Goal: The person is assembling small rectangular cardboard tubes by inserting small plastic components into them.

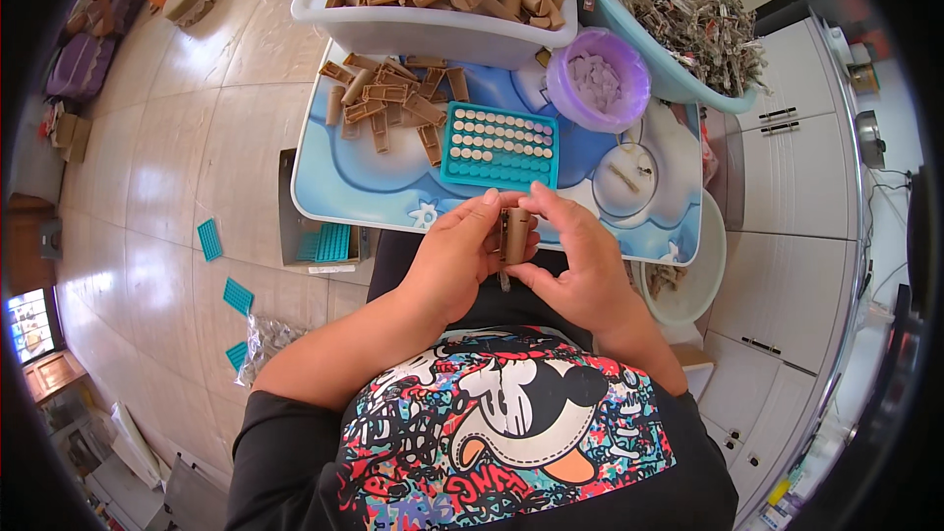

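Close to the table's near edge, a brown plastic casing [516,236] is held upright between my two hands. My left hand [454,254] is closed round its left side, where a narrow dark part shows along the casing. My right hand [582,254] pinches it from the right, forefinger at the top and thumb lower down. A short greyish strand [504,281] hangs below the casing. Just beyond my fingertips lies a teal tray [500,173] with rows of round, pale, button-like pieces; its nearest row holds none. Loose brown casings [393,98] are heaped left of the tray.
A white tub [433,34] of brown casings stands at the back, beside a light-blue basin [629,29] of tangled wired parts. A purple bowl [637,103] holds whitish pieces. Right of my knees is a pale bucket [713,265]; at left, a box [295,226] and teal trays [237,296].
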Demonstrator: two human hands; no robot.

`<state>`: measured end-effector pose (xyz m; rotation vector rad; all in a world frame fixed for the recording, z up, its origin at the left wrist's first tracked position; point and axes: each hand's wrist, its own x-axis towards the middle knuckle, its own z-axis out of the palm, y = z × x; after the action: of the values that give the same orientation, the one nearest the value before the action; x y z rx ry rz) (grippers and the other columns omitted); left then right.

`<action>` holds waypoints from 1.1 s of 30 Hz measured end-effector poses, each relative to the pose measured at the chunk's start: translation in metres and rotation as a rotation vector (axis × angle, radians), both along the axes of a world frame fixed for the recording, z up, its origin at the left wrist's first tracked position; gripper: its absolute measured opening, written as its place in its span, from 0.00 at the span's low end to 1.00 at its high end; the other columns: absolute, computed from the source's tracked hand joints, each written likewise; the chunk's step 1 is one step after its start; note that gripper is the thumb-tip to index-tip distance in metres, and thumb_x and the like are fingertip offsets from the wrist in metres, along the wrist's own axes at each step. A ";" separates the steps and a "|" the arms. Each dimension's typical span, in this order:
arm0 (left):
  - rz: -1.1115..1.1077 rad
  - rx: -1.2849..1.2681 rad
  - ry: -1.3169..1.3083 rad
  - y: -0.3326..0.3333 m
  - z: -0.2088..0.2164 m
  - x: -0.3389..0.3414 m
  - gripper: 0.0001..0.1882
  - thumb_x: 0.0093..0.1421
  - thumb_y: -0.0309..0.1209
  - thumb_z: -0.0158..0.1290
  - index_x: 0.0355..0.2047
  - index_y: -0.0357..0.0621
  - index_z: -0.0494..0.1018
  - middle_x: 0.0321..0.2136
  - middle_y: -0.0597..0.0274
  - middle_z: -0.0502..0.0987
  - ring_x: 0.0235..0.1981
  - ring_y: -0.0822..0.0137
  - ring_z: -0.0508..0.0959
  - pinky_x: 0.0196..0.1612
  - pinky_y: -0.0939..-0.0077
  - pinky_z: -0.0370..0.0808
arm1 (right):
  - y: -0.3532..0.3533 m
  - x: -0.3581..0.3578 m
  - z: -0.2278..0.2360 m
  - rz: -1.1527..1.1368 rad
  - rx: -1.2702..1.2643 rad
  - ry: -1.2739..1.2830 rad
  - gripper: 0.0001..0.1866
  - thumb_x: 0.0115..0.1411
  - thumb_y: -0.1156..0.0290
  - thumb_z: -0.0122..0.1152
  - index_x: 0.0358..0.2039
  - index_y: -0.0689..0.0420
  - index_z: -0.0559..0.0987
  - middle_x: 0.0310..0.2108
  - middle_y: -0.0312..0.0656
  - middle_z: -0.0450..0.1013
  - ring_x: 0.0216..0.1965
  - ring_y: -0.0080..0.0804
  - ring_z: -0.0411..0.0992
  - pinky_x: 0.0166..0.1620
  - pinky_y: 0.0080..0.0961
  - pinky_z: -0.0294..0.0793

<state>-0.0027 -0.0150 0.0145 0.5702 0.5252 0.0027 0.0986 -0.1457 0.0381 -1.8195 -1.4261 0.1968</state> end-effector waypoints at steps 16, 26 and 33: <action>-0.031 0.053 -0.027 -0.002 0.001 0.001 0.18 0.66 0.35 0.41 0.50 0.36 0.65 0.37 0.56 0.74 0.40 0.66 0.75 0.43 0.75 0.73 | 0.002 0.001 -0.008 -0.005 0.009 -0.049 0.46 0.35 0.75 0.72 0.57 0.56 0.61 0.43 0.47 0.70 0.39 0.44 0.71 0.40 0.33 0.72; -0.224 0.940 -0.125 -0.004 0.008 -0.005 0.34 0.57 0.20 0.51 0.61 0.37 0.48 0.41 0.56 0.74 0.43 0.71 0.74 0.45 0.77 0.71 | -0.009 0.016 -0.018 -0.032 0.002 0.232 0.21 0.52 0.65 0.64 0.43 0.62 0.74 0.38 0.46 0.72 0.39 0.36 0.71 0.42 0.29 0.70; -0.140 0.953 -0.107 -0.003 0.005 -0.007 0.15 0.54 0.27 0.58 0.41 0.36 0.71 0.30 0.54 0.77 0.29 0.71 0.77 0.33 0.79 0.72 | -0.010 0.011 -0.028 -0.105 0.230 0.554 0.16 0.56 0.62 0.61 0.38 0.61 0.74 0.32 0.40 0.70 0.32 0.26 0.65 0.37 0.21 0.65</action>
<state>-0.0092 -0.0179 0.0192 1.5284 0.3554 0.1567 0.1099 -0.1561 0.0098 -1.4920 -0.9205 0.4268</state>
